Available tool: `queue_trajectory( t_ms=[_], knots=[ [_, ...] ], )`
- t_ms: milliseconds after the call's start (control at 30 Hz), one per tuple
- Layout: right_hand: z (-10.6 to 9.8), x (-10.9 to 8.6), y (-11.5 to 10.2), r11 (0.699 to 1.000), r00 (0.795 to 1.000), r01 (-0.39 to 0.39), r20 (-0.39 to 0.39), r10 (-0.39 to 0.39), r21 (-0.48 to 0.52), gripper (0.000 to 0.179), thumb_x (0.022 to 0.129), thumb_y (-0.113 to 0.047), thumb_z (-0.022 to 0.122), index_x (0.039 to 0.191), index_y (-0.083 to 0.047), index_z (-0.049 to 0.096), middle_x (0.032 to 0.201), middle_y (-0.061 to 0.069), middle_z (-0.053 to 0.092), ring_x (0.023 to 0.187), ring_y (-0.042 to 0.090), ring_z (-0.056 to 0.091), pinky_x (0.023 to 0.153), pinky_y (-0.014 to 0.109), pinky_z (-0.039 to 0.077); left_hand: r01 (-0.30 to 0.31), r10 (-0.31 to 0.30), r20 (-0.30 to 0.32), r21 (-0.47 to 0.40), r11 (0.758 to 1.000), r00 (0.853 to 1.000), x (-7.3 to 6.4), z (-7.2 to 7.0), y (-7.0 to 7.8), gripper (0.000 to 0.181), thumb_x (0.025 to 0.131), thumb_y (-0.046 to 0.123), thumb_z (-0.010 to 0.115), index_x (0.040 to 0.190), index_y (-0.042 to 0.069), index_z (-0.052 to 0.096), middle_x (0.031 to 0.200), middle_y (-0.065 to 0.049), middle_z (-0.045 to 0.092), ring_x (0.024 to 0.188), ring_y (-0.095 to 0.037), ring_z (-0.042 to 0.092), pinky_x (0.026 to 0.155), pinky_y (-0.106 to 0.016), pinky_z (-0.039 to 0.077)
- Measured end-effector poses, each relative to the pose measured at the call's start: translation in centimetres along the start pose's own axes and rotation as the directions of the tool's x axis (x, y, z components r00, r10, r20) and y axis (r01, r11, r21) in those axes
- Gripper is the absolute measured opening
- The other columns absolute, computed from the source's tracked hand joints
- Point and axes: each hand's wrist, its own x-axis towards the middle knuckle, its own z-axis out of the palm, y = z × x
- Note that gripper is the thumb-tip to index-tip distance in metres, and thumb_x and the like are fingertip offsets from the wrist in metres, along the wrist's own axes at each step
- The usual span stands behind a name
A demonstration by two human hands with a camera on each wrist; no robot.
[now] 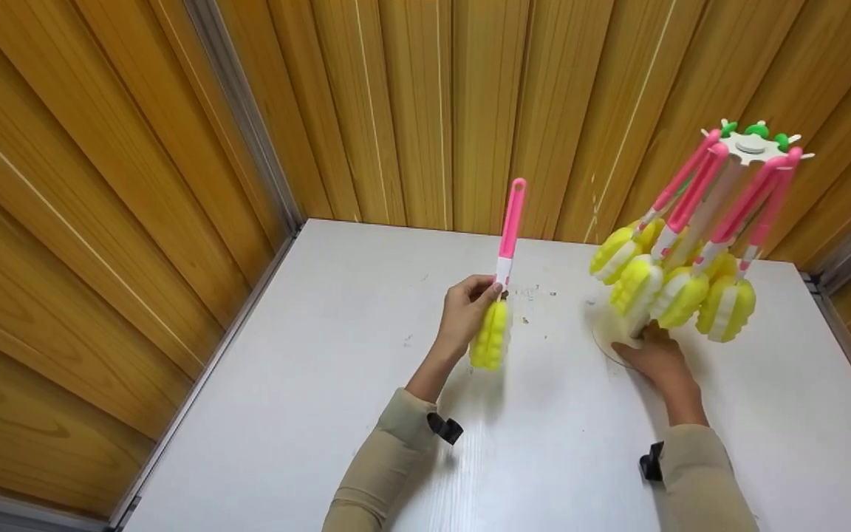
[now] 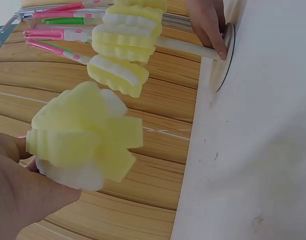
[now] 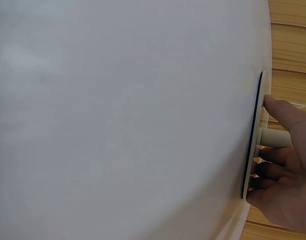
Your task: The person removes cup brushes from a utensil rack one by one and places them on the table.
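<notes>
Two beige sleeves (image 1: 388,462) reach up from the near side, each with a black clip. The left hand (image 1: 467,310) pinches a sponge brush (image 1: 504,268) at its white neck, pink handle up; the left wrist view alone shows its yellow-and-white sponge end (image 2: 88,135) face-on, fanned out and held clear of the tabletop (image 1: 307,369). The right hand (image 1: 660,360) spreads over the round base (image 1: 606,336) of a stand — from the head, the fingers are largely hidden, but the right wrist view has thumb and fingers pressing the base on either side of its post (image 3: 275,137). More brushes hang from the stand's white top (image 1: 749,148), among them green handles (image 2: 63,21).

The stand is near the tabletop's far edge, just before the wood-panelled wall (image 1: 411,118). A gap of tabletop separates the held brush from the base — wider room runs leftward, up to the left edge.
</notes>
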Motion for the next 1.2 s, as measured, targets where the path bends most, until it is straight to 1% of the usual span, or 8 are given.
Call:
queue_trajectory(
  t_ms=[167, 300, 400, 567, 767, 900, 1000, 1200],
  knots=[
    [0.1, -0.2, 0.0, 1.0, 1.0, 0.013, -0.02, -0.013, -0.022, 0.079, 0.1, -0.046, 0.06, 0.143, 0.015, 0.031, 0.147, 0.039, 0.031, 0.133, 0.056, 0.035, 0.11, 0.066, 0.032, 0.048, -0.048, -0.013, -0.001, 0.999, 0.999, 0.2, -0.2, -1.5, 0.018, 0.099, 0.01, 0.066, 0.11, -0.003, 0.072, 0.096, -0.009, 0.074, 0.086, -0.015, 0.069, 0.075, -0.023, 0.056],
    [0.3, -0.1, 0.0, 1.0, 0.999, 0.019, -0.033, -0.02, -0.025, 0.077, 0.1, -0.045, 0.06, 0.141, 0.014, 0.034, 0.145, 0.038, 0.033, 0.131, 0.055, 0.037, 0.11, 0.065, 0.033, 0.089, -0.089, -0.037, 0.006, 0.996, 0.995, 0.3, -0.2, -2.6, 0.018, 0.099, 0.01, 0.066, 0.11, -0.003, 0.072, 0.095, -0.008, 0.073, 0.085, -0.014, 0.067, 0.074, -0.022, 0.055],
    [0.4, 0.0, 0.1, 0.999, 0.999, 0.021, -0.037, -0.021, -0.025, 0.076, 0.1, -0.045, 0.06, 0.141, 0.014, 0.034, 0.145, 0.038, 0.033, 0.131, 0.055, 0.037, 0.11, 0.065, 0.032, 0.115, -0.114, -0.05, 0.013, 0.993, 0.992, 0.5, -0.3, -3.4, 0.018, 0.099, 0.01, 0.066, 0.11, -0.003, 0.072, 0.095, -0.008, 0.072, 0.084, -0.013, 0.066, 0.073, -0.022, 0.054],
    [0.4, 0.1, 0.1, 1.0, 0.999, 0.019, -0.033, -0.019, -0.017, 0.079, 0.1, -0.045, 0.06, 0.144, 0.013, 0.031, 0.15, 0.039, 0.03, 0.135, 0.056, 0.034, 0.112, 0.066, 0.03, 0.165, -0.161, -0.072, 0.048, 0.985, 0.984, 0.7, -0.4, -4.6, 0.017, 0.099, 0.011, 0.066, 0.11, -0.001, 0.073, 0.094, -0.006, 0.072, 0.083, -0.012, 0.064, 0.072, -0.021, 0.053],
    [0.1, 0.0, 0.1, 1.0, 0.999, 0.023, -0.027, -0.024, -0.006, 0.078, 0.1, -0.044, 0.061, 0.144, 0.013, 0.031, 0.15, 0.039, 0.03, 0.135, 0.055, 0.034, 0.112, 0.066, 0.029, 0.214, -0.208, -0.087, 0.077, 0.974, 0.974, 1.0, -0.4, -5.4, 0.018, 0.1, 0.012, 0.066, 0.111, -0.001, 0.073, 0.095, -0.007, 0.072, 0.082, -0.012, 0.062, 0.072, -0.021, 0.051],
    [0.1, 0.1, 0.0, 1.0, 1.0, 0.019, -0.021, -0.019, -0.012, 0.079, 0.1, -0.045, 0.06, 0.143, 0.014, 0.031, 0.149, 0.04, 0.03, 0.134, 0.055, 0.034, 0.111, 0.066, 0.03, 0.212, -0.203, -0.088, 0.098, 0.972, 0.975, 1.3, -0.3, -6.0, 0.018, 0.1, 0.01, 0.065, 0.11, -0.002, 0.072, 0.095, -0.007, 0.072, 0.083, -0.012, 0.064, 0.072, -0.021, 0.052],
    [0.1, 0.0, 0.1, 1.0, 1.0, 0.017, -0.014, -0.017, -0.016, 0.084, 0.101, -0.046, 0.059, 0.148, 0.015, 0.026, 0.151, 0.04, 0.027, 0.136, 0.057, 0.031, 0.112, 0.066, 0.029, 0.207, -0.197, -0.093, 0.118, 0.971, 0.976, 1.6, -0.2, -6.5, 0.017, 0.1, 0.01, 0.065, 0.109, -0.003, 0.072, 0.094, -0.006, 0.072, 0.082, -0.012, 0.064, 0.071, -0.02, 0.052],
    [0.1, -0.1, 0.1, 1.0, 1.0, 0.021, -0.021, -0.022, -0.007, 0.085, 0.1, -0.048, 0.06, 0.147, 0.015, 0.027, 0.149, 0.039, 0.029, 0.135, 0.057, 0.031, 0.111, 0.067, 0.029, 0.241, -0.226, -0.109, 0.156, 0.958, 0.968, 1.8, 0.2, -7.5, 0.018, 0.099, 0.011, 0.067, 0.109, -0.003, 0.072, 0.092, -0.006, 0.071, 0.08, -0.01, 0.062, 0.07, -0.02, 0.052]
  ],
)
